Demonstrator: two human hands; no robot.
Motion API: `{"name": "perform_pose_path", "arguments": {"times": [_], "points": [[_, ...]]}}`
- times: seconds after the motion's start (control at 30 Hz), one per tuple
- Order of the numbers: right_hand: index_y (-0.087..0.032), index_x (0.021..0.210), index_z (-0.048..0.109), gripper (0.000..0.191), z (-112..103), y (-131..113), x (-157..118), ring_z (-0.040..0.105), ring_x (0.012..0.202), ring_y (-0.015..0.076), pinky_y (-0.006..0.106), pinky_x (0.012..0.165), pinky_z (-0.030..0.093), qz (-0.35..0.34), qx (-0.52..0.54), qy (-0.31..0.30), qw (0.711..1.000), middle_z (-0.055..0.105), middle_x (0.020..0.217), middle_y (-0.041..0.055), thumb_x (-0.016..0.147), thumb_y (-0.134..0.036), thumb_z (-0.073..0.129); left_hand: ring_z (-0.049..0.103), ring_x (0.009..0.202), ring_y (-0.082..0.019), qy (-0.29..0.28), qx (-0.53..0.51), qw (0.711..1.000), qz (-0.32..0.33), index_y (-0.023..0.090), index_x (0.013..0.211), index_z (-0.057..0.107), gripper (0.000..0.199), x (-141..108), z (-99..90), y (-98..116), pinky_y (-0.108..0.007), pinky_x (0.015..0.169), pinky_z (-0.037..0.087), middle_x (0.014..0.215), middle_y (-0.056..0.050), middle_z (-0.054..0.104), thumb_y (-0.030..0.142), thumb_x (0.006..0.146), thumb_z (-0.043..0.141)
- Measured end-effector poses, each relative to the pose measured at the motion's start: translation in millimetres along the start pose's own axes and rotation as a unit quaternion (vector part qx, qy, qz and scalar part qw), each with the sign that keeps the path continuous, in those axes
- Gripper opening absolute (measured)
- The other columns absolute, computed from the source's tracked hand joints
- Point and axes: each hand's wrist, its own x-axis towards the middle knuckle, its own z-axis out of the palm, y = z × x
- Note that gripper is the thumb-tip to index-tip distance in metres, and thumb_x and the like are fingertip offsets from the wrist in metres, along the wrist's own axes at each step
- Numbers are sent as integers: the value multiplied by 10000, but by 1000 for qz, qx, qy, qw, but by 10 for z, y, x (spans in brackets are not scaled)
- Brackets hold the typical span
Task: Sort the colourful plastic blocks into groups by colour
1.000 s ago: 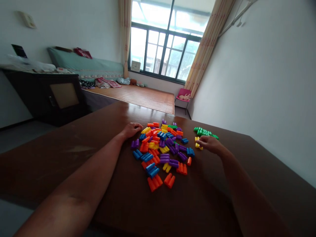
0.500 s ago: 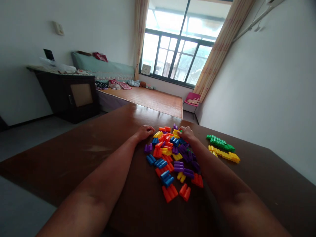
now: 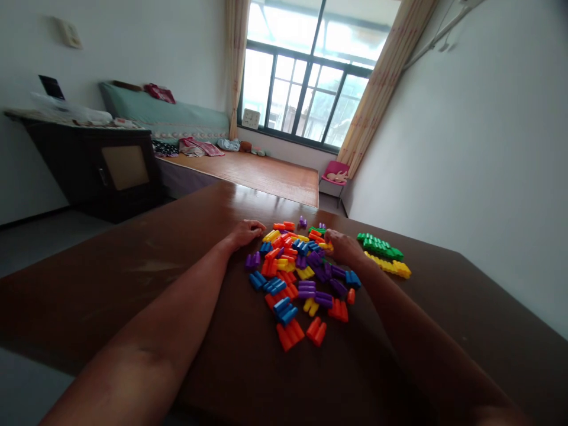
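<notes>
A loose pile of orange, blue, purple, yellow and green plastic pieces lies on the brown table [image 3: 155,248]. My left hand [image 3: 248,231] rests on the table at the pile's far left edge, its fingers curled together; whether anything is inside them is too small to tell. At the pile's far right, my right hand [image 3: 344,245] has its fingers closed by a yellow piece [image 3: 327,246], but its grip is unclear. Green pieces [image 3: 380,246] form a row right of that hand, with a yellow row [image 3: 388,265] in front, partly behind my forearm.
Beyond the table is a low bed with a mat [image 3: 266,174]. A dark cabinet [image 3: 89,160] stands at the left, and a pink chair [image 3: 333,171] holding a soft toy is under the window's right side.
The view has shifted, so the scene sits further left. My right hand has moved slightly right relative to the pile, uncovering a green piece and other pieces near its far edge.
</notes>
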Motion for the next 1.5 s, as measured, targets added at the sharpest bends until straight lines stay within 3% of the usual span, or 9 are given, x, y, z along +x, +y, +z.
{"name": "perform_pose_path", "arguments": {"times": [0.17, 0.37, 0.53, 0.63, 0.7, 1.0, 1.2, 1.5], "points": [[-219, 883, 563, 226, 42, 97, -173, 579, 673, 133, 231, 596, 409, -3, 138, -84, 987, 635, 754, -11, 711, -318, 670, 665, 739, -185, -4, 12, 1000, 7, 165, 928, 733, 341, 5, -27, -9, -253, 646, 510, 762, -35, 724, 370, 711, 566], [-201, 878, 557, 213, 128, 263, -222, 605, 702, 139, 253, 650, 468, 8, 257, -18, 966, 646, 773, -5, 733, -338, 635, 668, 749, -185, -7, 7, 1000, 8, 163, 939, 728, 373, 12, -50, -35, -262, 675, 515, 781, -36, 728, 417, 703, 588], [-183, 991, 561, 299, 26, 998, -409, 632, 901, 181, 317, 817, 492, 111, 244, 108, 957, 665, 976, 64, 718, -285, 631, 663, 761, -188, -12, 20, 1000, 2, 168, 944, 729, 393, 20, -61, -21, -250, 654, 503, 804, -38, 732, 447, 699, 600], [-176, 1011, 565, 307, 61, 1427, -588, 633, 942, 198, 338, 846, 492, 168, 222, 116, 954, 665, 1020, 87, 719, -250, 622, 663, 762, -189, -13, 25, 1000, -3, 176, 944, 730, 395, 17, -72, -2, -244, 638, 498, 817, -35, 735, 456, 696, 606], [-181, 1008, 579, 285, 140, 1566, -662, 637, 939, 196, 339, 846, 497, 176, 223, 104, 953, 671, 1018, 83, 733, -245, 616, 666, 770, -192, -12, 25, 1000, -9, 183, 946, 730, 394, 13, -80, 9, -245, 641, 500, 824, -33, 737, 461, 694, 610], [-210, 1047, 628, 280, 356, 1538, -633, 659, 913, 204, 389, 854, 525, 149, 244, 54, 957, 686, 1036, 71, 773, -185, 577, 675, 828, -209, -17, 31, 999, -7, 186, 954, 730, 407, -1, -87, 22, -268, 714, 516, 877, -41, 745, 473, 690, 615], [-232, 993, 662, 249, 332, 1492, -646, 661, 957, 186, 348, 879, 521, 142, 252, 40, 957, 690, 1074, 46, 763, -179, 583, 673, 816, -205, -14, 43, 999, -8, 186, 954, 734, 414, 13, -86, 13, -260, 701, 514, 892, -45, 747, 478, 686, 613], [-219, 986, 696, 301, 187, 1421, -643, 637, 996, 214, 375, 922, 484, 112, 233, 24, 966, 700, 1040, 48, 710, -149, 597, 678, 841, -204, -15, 48, 999, -5, 186, 949, 728, 377, -20, -81, 63, -255, 706, 517, 885, -31, 746, 441, 706, 592]]}}
